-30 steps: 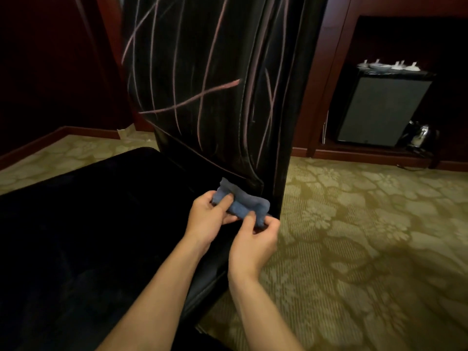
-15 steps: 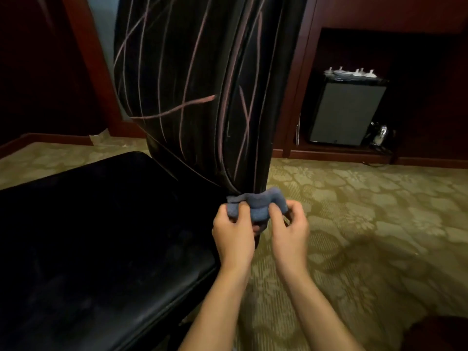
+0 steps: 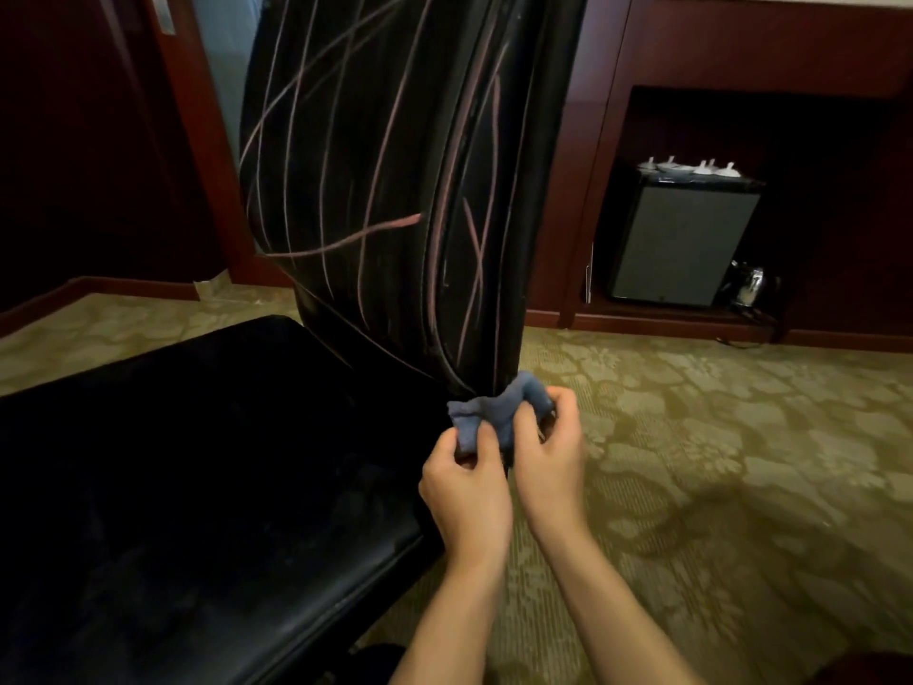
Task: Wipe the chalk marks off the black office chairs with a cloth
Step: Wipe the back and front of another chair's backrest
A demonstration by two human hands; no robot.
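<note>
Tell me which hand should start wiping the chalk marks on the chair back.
Probably the right hand: it grips the upper part of the cloth, nearest the chalk marks on the chair back. The left hand pinches the lower end.

Black chair point(image 3: 207, 487), pink chalk marks point(image 3: 346, 242); blue cloth point(image 3: 494, 412); olive floral carpet point(image 3: 716, 462).

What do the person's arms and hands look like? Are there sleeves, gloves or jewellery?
Both forearms are bare as far as the frame shows. The left hand and right hand wear no gloves, and no rings, watch or bracelet can be seen.
</note>
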